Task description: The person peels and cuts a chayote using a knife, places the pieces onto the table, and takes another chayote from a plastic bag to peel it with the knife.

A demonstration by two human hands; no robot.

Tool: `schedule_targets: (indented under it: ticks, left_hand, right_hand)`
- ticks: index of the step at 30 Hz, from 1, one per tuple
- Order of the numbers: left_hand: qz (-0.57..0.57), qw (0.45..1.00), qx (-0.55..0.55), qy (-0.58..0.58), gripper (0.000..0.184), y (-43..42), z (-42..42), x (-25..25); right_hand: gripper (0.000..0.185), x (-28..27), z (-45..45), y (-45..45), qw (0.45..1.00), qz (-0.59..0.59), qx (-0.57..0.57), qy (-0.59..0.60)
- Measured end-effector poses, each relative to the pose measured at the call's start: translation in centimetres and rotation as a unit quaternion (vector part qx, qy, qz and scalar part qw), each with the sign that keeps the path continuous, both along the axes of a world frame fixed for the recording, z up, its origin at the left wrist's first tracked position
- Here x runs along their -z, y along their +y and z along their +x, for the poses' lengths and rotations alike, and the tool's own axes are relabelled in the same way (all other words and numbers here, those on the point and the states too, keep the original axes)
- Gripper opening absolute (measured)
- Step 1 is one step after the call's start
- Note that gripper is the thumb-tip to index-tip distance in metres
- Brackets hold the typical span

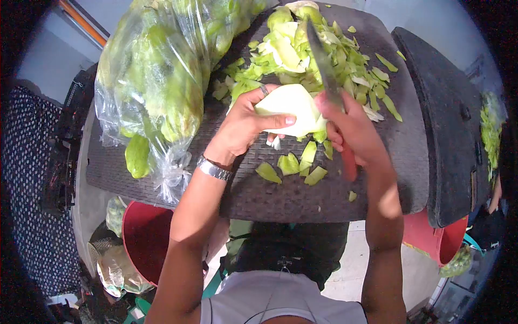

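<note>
My left hand (237,125), wearing a ring and a metal-band watch, is wrapped around a peeled, pale chayote (283,105), its thumb lying across the near side. My right hand (357,129) grips a knife (322,60) with a red handle. The blade points up and away, over the peelings. Fingers of the right hand are close against the chayote's right side; whether they press on it I cannot tell. Beyond both hands lies a heap of green peelings (297,48). Several loose peel pieces (288,163) are scattered below the chayote.
A clear plastic bag (154,81) of green chayotes fills the table's left side, with one chayote (138,155) at its lower edge. The dark woven-look tabletop (270,202) has a black chair back (445,119) at its right. Red bins (145,237) stand below both front corners.
</note>
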State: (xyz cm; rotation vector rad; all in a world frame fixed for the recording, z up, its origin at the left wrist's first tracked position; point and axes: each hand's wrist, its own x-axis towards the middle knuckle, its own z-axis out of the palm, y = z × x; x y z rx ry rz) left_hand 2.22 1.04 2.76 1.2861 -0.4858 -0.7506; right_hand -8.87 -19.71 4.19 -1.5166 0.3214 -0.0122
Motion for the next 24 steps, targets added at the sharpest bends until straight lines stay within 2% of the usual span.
schedule_targets:
  ticks: [4, 5, 8, 12, 13, 16, 20, 21, 22, 23, 24]
  left_hand:
    - [-0.02, 0.999, -0.036, 0.001, 0.049, 0.2, 0.3, -0.3]
    - [-0.028, 0.999, -0.043, -0.016, 0.045, 0.3, 0.4, 0.0]
    - [-0.11, 0.984, -0.102, 0.095, 0.037, -0.8, -0.1, 1.1]
    - [-0.215, 0.94, -0.113, 0.24, 0.059, -2.5, -1.6, 0.9]
    - [-0.189, 0.928, -0.16, 0.277, 0.061, -2.7, -1.5, 1.4]
    - [-0.228, 0.913, -0.135, 0.311, 0.063, -1.8, -1.0, 1.4]
    - [-0.22, 0.909, -0.17, 0.31, 0.055, -0.9, 0.2, 0.9]
    - [-0.269, 0.906, -0.105, 0.31, 0.05, -0.4, 0.7, 1.4]
    - [-0.265, 0.913, -0.072, 0.302, 0.051, -0.4, 1.0, 1.3]
    - [-0.26, 0.919, -0.039, 0.294, 0.052, -0.4, 1.3, 1.2]
    - [-0.254, 0.924, -0.007, 0.284, 0.052, -0.4, 1.4, 1.1]
  right_hand:
    - [0.042, 0.9, 0.1, 0.9, 0.999, 0.046, -0.028, -0.002]
    - [0.04, 0.9, 0.1, 1.0, 0.998, 0.061, -0.033, -0.005]
    - [0.033, 1.3, -0.1, 1.4, 0.993, 0.112, -0.043, 0.01]
    - [0.034, 0.7, -0.4, 4.3, 0.997, 0.077, -0.023, -0.007]
    - [0.034, 1.0, -0.5, 4.7, 0.997, 0.069, -0.03, -0.008]
    - [0.038, 1.3, -0.5, 4.7, 0.999, 0.03, -0.023, -0.001]
    - [0.043, -0.2, -0.8, 3.2, 0.999, -0.03, 0.011, -0.023]
    - [0.046, -1.1, -1.4, 3.3, 0.998, -0.035, 0.03, -0.035]
    - [0.05, -1.9, -2.0, 3.2, 0.997, -0.041, 0.05, -0.046]
    - [0.067, -2.4, -2.6, 2.4, 0.998, -0.032, 0.008, -0.059]
    - [0.069, -2.9, -3.5, 2.6, 0.999, -0.041, 0.007, -0.029]
